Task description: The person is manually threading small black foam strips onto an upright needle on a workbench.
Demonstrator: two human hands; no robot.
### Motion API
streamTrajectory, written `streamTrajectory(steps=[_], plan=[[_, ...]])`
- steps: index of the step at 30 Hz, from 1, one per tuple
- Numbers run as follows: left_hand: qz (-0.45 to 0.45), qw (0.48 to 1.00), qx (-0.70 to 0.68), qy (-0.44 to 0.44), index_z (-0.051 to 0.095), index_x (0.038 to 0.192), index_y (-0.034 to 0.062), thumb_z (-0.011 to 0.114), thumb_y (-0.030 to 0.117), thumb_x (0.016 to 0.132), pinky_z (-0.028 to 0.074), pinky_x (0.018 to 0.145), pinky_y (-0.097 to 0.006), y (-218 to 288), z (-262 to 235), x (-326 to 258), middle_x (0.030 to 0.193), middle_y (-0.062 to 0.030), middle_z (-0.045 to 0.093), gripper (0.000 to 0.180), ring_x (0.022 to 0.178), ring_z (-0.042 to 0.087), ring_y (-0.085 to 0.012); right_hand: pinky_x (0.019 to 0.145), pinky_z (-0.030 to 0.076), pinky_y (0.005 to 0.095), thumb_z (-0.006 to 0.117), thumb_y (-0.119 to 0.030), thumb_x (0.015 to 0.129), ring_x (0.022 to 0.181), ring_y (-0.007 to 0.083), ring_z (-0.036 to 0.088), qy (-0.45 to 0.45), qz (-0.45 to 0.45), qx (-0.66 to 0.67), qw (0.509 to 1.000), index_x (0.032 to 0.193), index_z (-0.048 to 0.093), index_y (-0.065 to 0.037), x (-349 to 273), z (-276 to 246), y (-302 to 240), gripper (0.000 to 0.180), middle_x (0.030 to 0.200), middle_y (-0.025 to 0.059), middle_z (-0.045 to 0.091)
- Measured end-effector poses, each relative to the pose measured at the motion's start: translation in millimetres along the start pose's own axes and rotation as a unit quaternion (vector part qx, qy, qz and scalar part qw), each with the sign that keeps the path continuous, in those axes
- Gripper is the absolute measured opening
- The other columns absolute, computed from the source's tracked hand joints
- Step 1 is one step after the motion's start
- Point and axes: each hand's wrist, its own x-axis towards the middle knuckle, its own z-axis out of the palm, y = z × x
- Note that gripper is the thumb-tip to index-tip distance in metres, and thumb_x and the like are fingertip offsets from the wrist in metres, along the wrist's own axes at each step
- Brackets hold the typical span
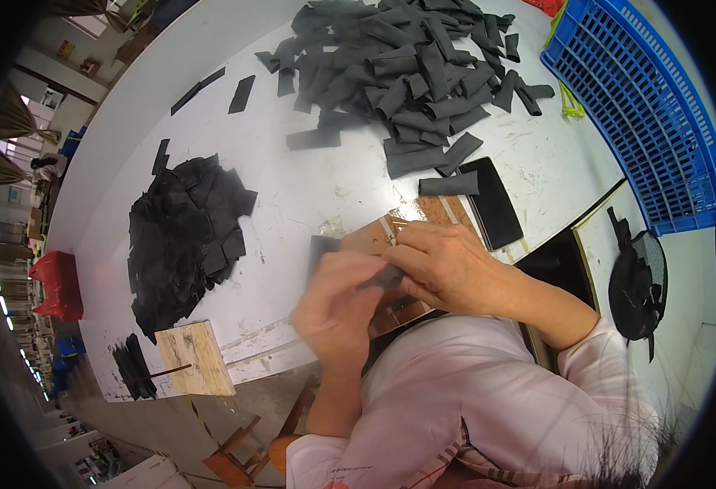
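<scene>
A small black fabric piece [386,278] sits between my two hands, over the brown board [366,239] at the table's near edge. My right hand [448,265] is closed, its fingers and thumb pinching the piece's right end. Close against the piece's other end is my left hand [338,301]; motion smears its fingers, so its grip is unclear. Another dark fabric piece [320,247] lies flat just beyond the left hand. A folded black strip [448,184] rests partly over a dark phone-like slab [496,204] beyond my right hand.
Folded black strips [399,73] form a heap at the far side. Flat black pieces [187,236] are piled at left, beyond a wooden block [195,359] with a thin rod. A blue plastic basket [635,106] and a black mesh pouch [639,285] are at right.
</scene>
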Motion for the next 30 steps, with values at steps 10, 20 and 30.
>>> streamTrajectory(steps=[10,20,30], plan=[[-0.097,0.942,-0.268,0.174,0.048,0.092,0.0007,0.062,0.014,0.076,0.042,0.079,-0.036,-5.6,-5.3,-17.2,0.095,-0.0159,0.052,0.025,0.082,0.050,-0.0204,0.053,0.044,0.0338,0.065,-0.017,0.063,0.067,0.0243,0.054,-0.011,-0.013,-0.024,1.000,0.068,0.051,-0.003,-8.3,19.8,12.8,0.020,0.068,0.0074,0.051],[-0.032,0.998,-0.031,-0.054,0.055,0.081,-0.0024,0.065,0.003,0.069,0.045,0.067,-0.029,-0.4,0.0,13.7,0.082,-0.0128,0.057,0.016,0.075,0.054,-0.0197,0.054,0.042,0.0365,0.059,-0.010,0.068,0.064,0.0293,0.053,0.020,-0.013,0.101,0.995,0.071,0.051,-0.002,-13.7,21.3,18.9,0.012,0.068,0.0111,0.052],[-0.011,0.977,0.184,-0.105,0.056,0.073,-0.0031,0.062,-0.004,0.072,0.040,0.055,-0.020,-0.1,10.6,13.7,0.071,-0.0051,0.056,0.006,0.061,0.050,-0.0078,0.053,0.041,0.0382,0.055,-0.007,0.071,0.061,0.0319,0.051,0.019,-0.006,0.135,0.991,0.070,0.048,-0.001,-27.7,48.3,40.7,0.008,0.063,0.0123,0.050]])
